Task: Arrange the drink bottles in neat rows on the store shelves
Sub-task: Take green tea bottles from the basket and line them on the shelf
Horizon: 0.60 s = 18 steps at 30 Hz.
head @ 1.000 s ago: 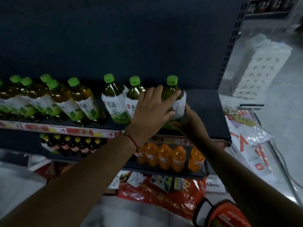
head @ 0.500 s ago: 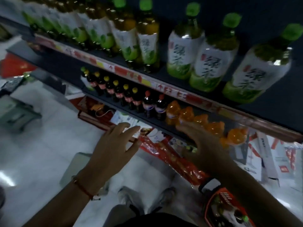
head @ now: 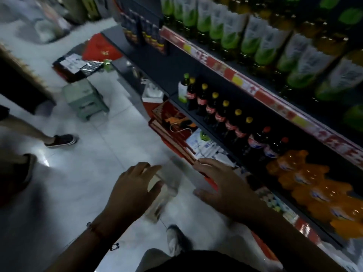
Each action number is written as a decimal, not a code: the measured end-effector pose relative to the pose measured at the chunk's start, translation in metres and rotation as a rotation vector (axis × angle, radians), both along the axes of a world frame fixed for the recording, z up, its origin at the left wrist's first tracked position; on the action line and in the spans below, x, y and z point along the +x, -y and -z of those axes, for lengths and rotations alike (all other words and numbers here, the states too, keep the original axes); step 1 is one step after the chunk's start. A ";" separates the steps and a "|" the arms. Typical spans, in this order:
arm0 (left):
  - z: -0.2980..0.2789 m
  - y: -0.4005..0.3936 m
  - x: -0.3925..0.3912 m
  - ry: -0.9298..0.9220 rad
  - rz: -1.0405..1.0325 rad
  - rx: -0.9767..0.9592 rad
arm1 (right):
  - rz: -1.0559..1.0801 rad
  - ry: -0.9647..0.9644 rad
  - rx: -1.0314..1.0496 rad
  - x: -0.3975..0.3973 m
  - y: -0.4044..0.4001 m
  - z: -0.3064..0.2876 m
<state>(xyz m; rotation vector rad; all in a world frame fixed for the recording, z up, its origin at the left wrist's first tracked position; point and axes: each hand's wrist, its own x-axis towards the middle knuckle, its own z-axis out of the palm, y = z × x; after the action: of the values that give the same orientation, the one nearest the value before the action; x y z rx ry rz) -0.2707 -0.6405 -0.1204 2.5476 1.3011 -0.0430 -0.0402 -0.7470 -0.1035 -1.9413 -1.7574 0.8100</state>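
Green-tea bottles (head: 255, 42) with white and green labels line the upper shelf. On the shelf below stand dark cola bottles with yellow caps (head: 216, 110), two with red caps (head: 263, 142), and orange soda bottles (head: 314, 189). A single green-tea bottle (head: 182, 89) stands at that row's left end. My left hand (head: 135, 189) and right hand (head: 220, 183) hover low over the floor, fingers spread and holding nothing. A blurred, pale see-through thing (head: 167, 185) lies between them, next to my left fingers; I cannot make out what it is.
A pale green plastic stool (head: 86, 99) stands in the aisle. Another person's legs and dark shoe (head: 60, 139) are at the left. Red boxes and packets (head: 172, 122) lie under the bottom shelf. My own shoe (head: 176, 240) is below my hands.
Both hands left the green-tea bottle on the upper shelf and dropped to floor level. The view swung down and to the left along the aisle.
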 end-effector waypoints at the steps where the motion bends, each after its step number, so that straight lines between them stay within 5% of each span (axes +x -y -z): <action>1: 0.000 -0.010 -0.010 -0.005 -0.025 -0.007 | -0.010 -0.020 -0.005 -0.012 -0.012 -0.001; 8: 0.000 -0.070 -0.021 0.051 -0.082 -0.010 | -0.019 -0.039 -0.062 -0.026 -0.081 0.001; 18: 0.011 -0.201 0.079 0.089 -0.060 0.043 | 0.110 0.052 -0.070 0.060 -0.204 0.027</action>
<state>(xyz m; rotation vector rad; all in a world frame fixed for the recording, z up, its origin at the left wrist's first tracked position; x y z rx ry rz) -0.1913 -0.4395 -0.1311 2.5131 1.3574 0.1100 0.0201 -0.5431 -0.1306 -2.1017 -1.6552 0.7998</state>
